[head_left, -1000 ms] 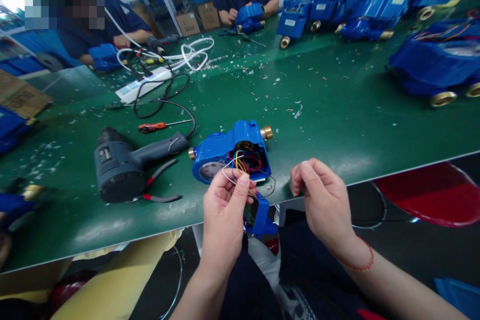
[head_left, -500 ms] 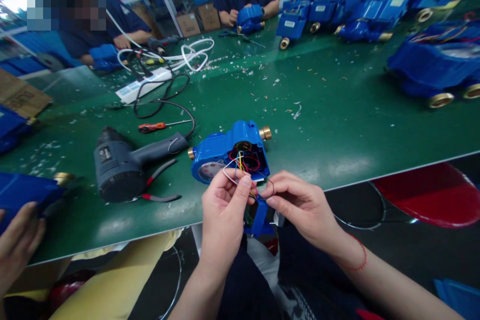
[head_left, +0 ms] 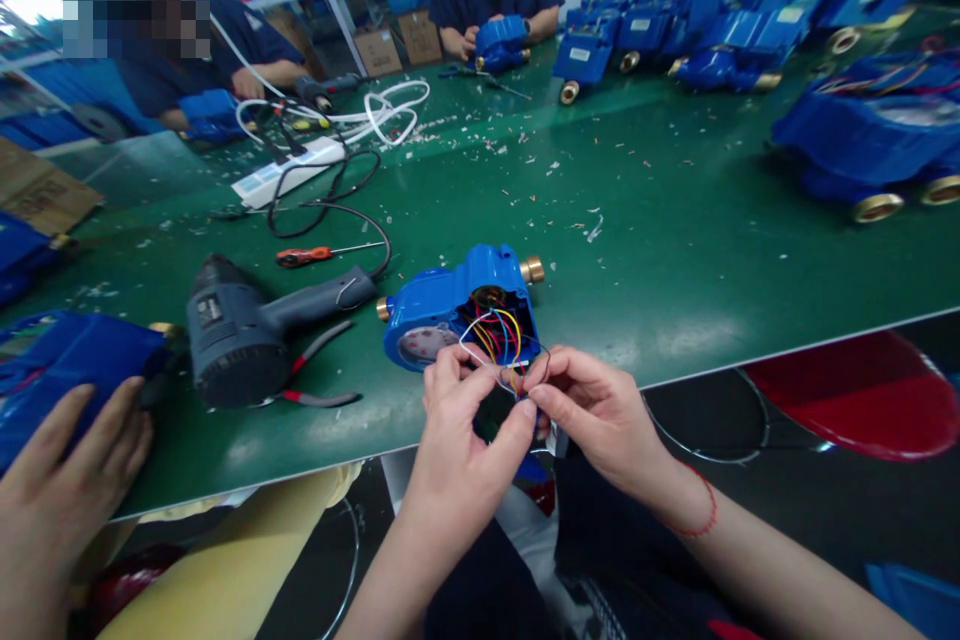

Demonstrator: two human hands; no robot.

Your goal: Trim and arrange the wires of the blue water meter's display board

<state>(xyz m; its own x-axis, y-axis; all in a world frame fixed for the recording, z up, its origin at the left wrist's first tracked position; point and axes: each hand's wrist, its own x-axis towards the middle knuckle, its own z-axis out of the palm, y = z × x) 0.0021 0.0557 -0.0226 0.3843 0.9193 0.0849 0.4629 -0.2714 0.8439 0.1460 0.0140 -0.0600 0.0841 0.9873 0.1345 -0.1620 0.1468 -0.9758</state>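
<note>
I see 1 blue meter housing (head_left: 442,305) lying on the green worktop (head_left: 675,250) just beyond my 2 hands. Its long axis runs left to right, angled slightly away on the right, with 1 brass fitting (head_left: 532,269) at each end. The open cavity faces up towards me, and a bundle of coloured wires (head_left: 499,335) loops out of it to my fingers. My left hand (head_left: 461,440) is pinched closed on the wires from below. My right hand (head_left: 600,410) pinches a thin dark strand of the same bundle between thumb and forefinger, the 2 hands almost touching. Left of my left hand lie 1 grey heat gun (head_left: 240,335), 1 pair of red-handled pliers (head_left: 322,397) and, further out, 1 orange screwdriver (head_left: 307,254). A co-worker's hand (head_left: 64,490) rests far left.
</note>
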